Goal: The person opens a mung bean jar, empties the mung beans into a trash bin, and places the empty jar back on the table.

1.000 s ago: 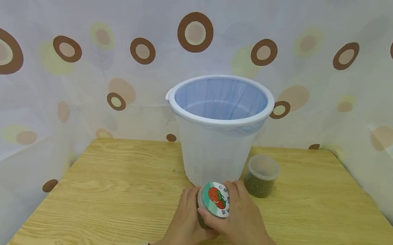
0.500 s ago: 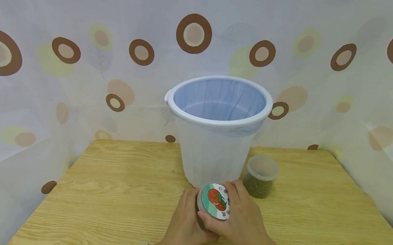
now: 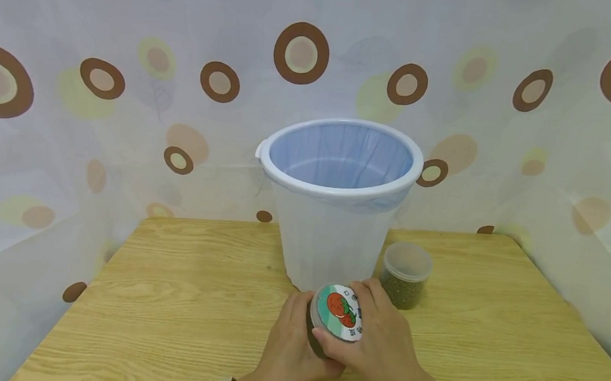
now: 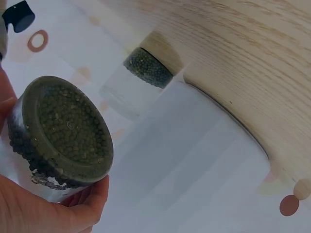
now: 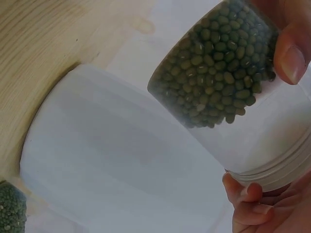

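Observation:
A clear plastic jar [image 3: 315, 339] partly filled with green mung beans [image 5: 216, 70] is held between both hands above the front of the table. Its round lid [image 3: 336, 316] bears a green and white label with red fruit, and it tilts slightly to the right. My left hand [image 3: 289, 348] grips the jar's body from the left. Curled over the lid from the right is my right hand [image 3: 382, 340], its thumb along the lid's near edge. The jar's base [image 4: 73, 128] shows in the left wrist view.
Behind the hands stands a tall white bin [image 3: 334, 234] with a bluish liner [image 3: 346, 152]. A second clear jar [image 3: 405, 276], lidless and partly filled with green beans, sits right of it. A patterned covering [image 3: 222, 148] surrounds the wooden table [image 3: 178, 300].
The held jar and both hands have shifted very slightly to the right. The grip looks the same. The bin and second jar have stayed put.

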### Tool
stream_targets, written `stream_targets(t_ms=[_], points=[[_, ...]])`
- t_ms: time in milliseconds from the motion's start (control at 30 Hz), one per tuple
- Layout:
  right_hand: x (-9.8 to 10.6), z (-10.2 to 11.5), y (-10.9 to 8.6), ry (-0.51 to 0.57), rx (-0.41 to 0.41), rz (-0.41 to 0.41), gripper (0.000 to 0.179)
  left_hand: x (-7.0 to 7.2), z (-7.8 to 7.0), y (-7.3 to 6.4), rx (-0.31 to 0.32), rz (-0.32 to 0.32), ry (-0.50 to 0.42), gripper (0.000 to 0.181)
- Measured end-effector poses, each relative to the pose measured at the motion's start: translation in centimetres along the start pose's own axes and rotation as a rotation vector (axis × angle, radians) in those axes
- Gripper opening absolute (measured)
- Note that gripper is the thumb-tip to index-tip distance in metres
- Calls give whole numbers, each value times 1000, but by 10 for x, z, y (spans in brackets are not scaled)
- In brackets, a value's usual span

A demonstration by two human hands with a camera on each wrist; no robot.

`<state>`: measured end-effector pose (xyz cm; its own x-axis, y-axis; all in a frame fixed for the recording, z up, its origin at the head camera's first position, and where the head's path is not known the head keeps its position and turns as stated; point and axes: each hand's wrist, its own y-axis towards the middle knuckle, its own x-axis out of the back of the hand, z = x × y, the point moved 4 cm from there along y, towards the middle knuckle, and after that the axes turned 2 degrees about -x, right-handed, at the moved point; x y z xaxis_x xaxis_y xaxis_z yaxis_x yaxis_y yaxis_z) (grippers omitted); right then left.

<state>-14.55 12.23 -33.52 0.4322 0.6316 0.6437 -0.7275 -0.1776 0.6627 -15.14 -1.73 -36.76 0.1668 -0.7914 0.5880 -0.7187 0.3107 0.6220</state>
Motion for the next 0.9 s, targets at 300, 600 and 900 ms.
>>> stream_targets(t_ms=[300,600,900], points=[[0,-3,0,-13,7,-2,70,0,1,2,22,25,-10,84],[-1,-3,0,-26,24,6,68,0,2,1,12,40,-7,84],[-2,-3,1,-30,17,16,67,1,3,2,-2,45,-13,83]])
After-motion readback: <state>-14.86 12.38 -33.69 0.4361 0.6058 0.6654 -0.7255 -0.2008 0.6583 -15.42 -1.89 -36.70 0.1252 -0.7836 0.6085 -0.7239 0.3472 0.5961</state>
